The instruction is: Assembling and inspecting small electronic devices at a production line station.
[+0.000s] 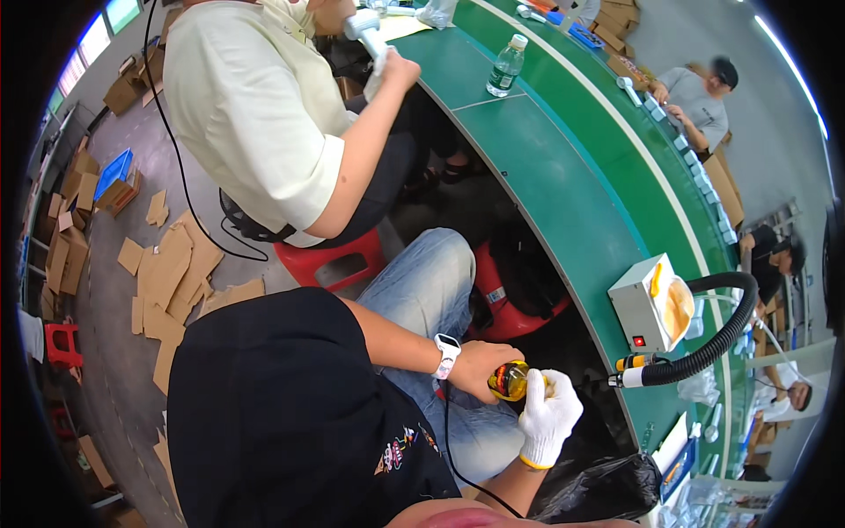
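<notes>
A small bottle [508,380] of yellow liquid with a dark label lies tilted over my lap, just off the green workbench edge. My bare left hand [480,368], with a white watch on its wrist, is closed around one side of it. My right hand [550,417] wears a white knitted glove, its thumb and fingers closed on the bottle's other end. That end, and any cap on it, is hidden by the glove.
On the green workbench [563,202] stand a white box with a red switch [642,308], a black flexible hose [744,317] and a water bottle [508,66]. A co-worker [255,114] sits close on my left. A black bag [607,488] hangs by the bench; cardboard [167,264] covers the floor.
</notes>
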`<act>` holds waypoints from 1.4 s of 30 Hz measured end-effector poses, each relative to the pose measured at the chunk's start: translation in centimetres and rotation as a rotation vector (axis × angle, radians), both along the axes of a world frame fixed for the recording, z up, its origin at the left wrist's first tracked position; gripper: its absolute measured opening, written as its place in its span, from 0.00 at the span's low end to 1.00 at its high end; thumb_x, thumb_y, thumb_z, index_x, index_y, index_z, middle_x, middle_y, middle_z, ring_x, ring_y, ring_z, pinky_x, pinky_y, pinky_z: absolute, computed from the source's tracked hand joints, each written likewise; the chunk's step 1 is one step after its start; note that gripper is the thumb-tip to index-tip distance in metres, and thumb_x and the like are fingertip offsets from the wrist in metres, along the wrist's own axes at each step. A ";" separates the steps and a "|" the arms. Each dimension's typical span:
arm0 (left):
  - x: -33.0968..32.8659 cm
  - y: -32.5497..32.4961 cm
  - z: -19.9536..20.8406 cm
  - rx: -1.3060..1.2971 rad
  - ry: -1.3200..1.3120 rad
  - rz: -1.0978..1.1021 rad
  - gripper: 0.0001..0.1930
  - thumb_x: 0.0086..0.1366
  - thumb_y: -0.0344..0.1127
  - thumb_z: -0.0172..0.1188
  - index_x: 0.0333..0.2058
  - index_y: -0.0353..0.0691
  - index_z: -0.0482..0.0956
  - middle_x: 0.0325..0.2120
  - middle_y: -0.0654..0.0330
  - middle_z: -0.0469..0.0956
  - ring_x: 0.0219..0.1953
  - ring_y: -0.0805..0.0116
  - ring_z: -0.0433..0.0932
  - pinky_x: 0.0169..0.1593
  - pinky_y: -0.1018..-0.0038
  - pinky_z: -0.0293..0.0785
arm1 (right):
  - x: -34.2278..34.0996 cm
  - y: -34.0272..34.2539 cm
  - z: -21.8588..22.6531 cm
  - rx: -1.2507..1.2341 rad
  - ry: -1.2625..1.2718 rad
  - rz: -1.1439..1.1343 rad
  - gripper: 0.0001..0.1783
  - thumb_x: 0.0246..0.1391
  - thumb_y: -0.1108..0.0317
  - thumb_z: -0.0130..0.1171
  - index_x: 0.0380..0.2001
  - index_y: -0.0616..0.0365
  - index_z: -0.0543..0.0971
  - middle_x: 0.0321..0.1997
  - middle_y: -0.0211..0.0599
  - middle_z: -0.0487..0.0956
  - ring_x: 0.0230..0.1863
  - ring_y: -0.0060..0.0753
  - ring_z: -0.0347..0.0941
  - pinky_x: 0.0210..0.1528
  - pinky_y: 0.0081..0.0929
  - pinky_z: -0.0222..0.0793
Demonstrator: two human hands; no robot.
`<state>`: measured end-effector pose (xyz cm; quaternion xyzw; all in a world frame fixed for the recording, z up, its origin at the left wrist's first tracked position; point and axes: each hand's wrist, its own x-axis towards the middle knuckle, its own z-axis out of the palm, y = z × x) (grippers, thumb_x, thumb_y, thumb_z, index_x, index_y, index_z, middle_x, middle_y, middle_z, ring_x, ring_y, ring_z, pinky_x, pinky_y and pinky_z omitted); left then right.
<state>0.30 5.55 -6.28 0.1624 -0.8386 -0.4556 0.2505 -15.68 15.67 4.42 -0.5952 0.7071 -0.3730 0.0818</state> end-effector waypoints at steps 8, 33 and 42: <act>2.2 -2.0 3.1 0.416 0.408 0.132 0.41 0.47 0.39 0.80 0.59 0.41 0.68 0.48 0.52 0.78 0.48 0.54 0.81 0.53 0.64 0.78 | 9.2 -7.4 13.8 -0.209 0.121 0.389 0.14 0.49 0.57 0.74 0.36 0.53 0.87 0.26 0.36 0.82 0.27 0.47 0.79 0.33 0.39 0.75; -2.0 -1.8 8.0 0.248 -0.035 -0.585 0.43 0.43 0.46 0.81 0.56 0.37 0.70 0.46 0.50 0.80 0.46 0.53 0.83 0.50 0.63 0.80 | -2.0 3.3 5.7 -0.144 0.028 0.105 0.11 0.49 0.65 0.68 0.29 0.63 0.85 0.22 0.42 0.78 0.21 0.41 0.75 0.26 0.33 0.67; -3.0 -1.8 7.4 0.960 -0.116 -1.041 0.46 0.41 0.45 0.84 0.57 0.36 0.71 0.46 0.53 0.82 0.44 0.60 0.85 0.49 0.64 0.81 | -3.0 2.4 8.9 -0.179 -0.095 0.315 0.13 0.48 0.65 0.69 0.34 0.64 0.86 0.22 0.43 0.78 0.19 0.41 0.73 0.26 0.33 0.67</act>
